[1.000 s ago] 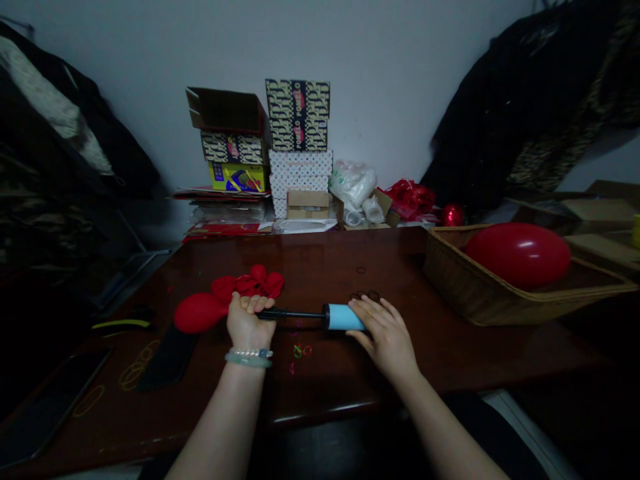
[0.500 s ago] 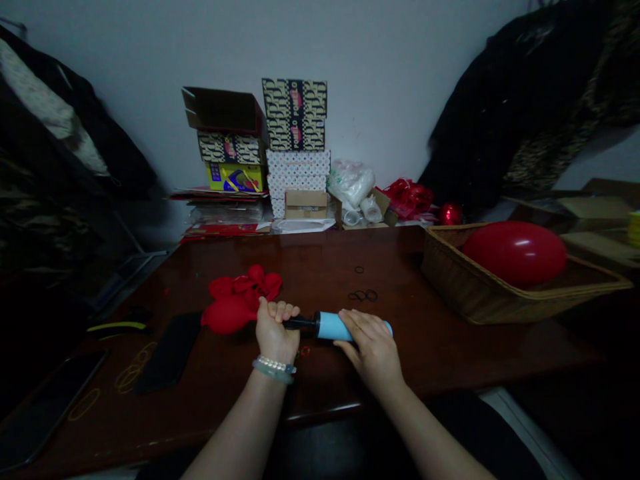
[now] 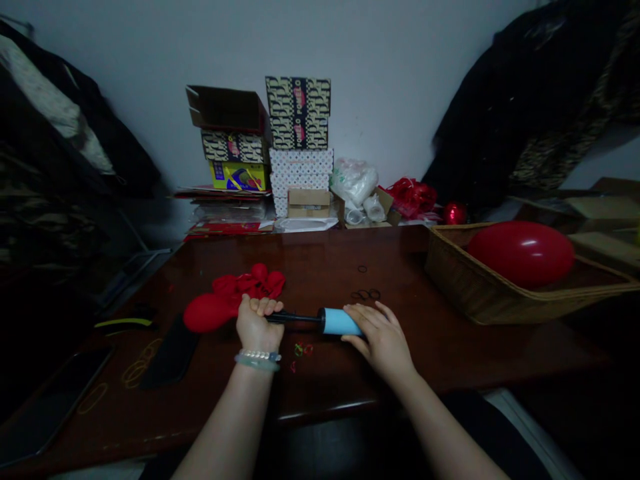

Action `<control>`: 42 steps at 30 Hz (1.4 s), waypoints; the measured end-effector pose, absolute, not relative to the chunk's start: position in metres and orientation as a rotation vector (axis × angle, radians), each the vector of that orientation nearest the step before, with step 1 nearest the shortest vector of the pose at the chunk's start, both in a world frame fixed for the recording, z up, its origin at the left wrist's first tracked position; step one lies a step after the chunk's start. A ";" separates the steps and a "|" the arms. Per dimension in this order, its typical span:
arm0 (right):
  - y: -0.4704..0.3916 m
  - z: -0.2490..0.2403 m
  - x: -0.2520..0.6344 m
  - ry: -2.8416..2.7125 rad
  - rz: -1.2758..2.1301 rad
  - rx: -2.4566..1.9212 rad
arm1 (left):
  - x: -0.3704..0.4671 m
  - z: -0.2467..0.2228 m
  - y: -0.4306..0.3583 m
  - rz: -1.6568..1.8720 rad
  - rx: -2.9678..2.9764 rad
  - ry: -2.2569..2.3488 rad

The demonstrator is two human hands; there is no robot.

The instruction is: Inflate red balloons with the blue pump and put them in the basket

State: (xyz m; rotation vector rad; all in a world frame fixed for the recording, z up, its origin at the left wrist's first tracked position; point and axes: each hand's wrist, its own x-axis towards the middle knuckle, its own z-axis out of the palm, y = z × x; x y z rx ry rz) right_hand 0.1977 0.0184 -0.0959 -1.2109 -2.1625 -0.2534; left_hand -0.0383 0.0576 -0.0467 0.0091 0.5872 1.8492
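Note:
My left hand [image 3: 257,323] is closed around the neck of a partly filled red balloon [image 3: 207,313] and the black nozzle end of a hand pump. Where balloon and nozzle meet is hidden inside my fingers. My right hand [image 3: 383,337] wraps the light-blue barrel of the balloon pump [image 3: 340,322], and a length of black shaft shows between the two hands. Behind my left hand lies a pile of limp red balloons [image 3: 250,280]. Small coloured rubber bands [image 3: 303,349] rest on the table just below the pump.
A wicker basket [image 3: 450,290] at right holds a large inflated red balloon [image 3: 523,253]. Black bands [image 3: 367,294] lie beyond the pump. Left are a dark phone-like slab [image 3: 173,353], yellow rubber bands [image 3: 135,373] and a tablet [image 3: 60,400]. Stacked boxes [image 3: 300,113] stand by the wall.
My left hand has shifted left with the balloon, and the hands are farther apart. More black shaft shows out of the blue barrel. The balloon on the nozzle looks slightly rounder.

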 end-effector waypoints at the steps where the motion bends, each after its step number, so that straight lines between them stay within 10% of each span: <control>1: 0.019 -0.096 0.201 -2.165 -0.260 -1.205 | -0.042 -0.046 0.059 1.856 0.005 0.580; 42: 0.010 -0.100 0.174 -2.093 -0.117 -1.195 | -0.021 -0.053 0.054 1.802 0.088 0.513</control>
